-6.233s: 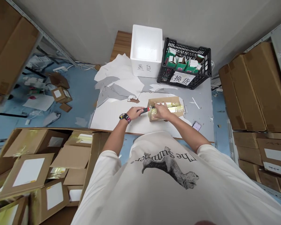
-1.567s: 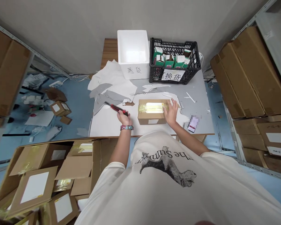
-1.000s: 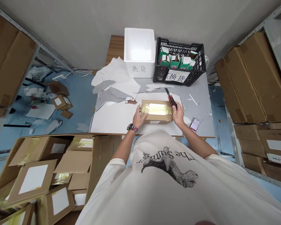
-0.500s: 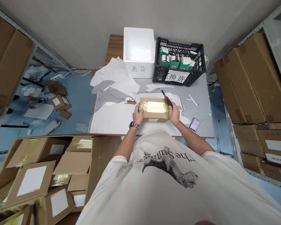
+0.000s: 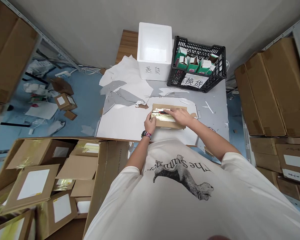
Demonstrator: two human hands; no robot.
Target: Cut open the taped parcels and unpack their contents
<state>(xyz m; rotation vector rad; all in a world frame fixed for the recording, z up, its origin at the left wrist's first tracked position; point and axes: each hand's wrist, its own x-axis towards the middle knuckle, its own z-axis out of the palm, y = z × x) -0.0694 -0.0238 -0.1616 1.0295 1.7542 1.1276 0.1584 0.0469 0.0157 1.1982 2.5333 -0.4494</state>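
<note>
Looking down from the head camera, the person's left hand is curled around the left end of a flat cardboard box, with the thumb on top and a dark watch and a patterned band on the wrist. The right hand reaches across the top of the box and is closed on a red-and-black utility knife, which lies over the gold tape near the box's left end.

The box rests on a white board, close to the board's front edge, on a grey-topped table. Torn white and grey paper scraps lie beyond it, toward the table's far left corner. At the far edge stand a white foam box marked 退货 and a black plastic crate of small green cartons, with a paper sign reading 换货.

A large open carton filled with flat cardboard boxes sits past the table's near left corner, and stacked brown cartons line the right side.
</note>
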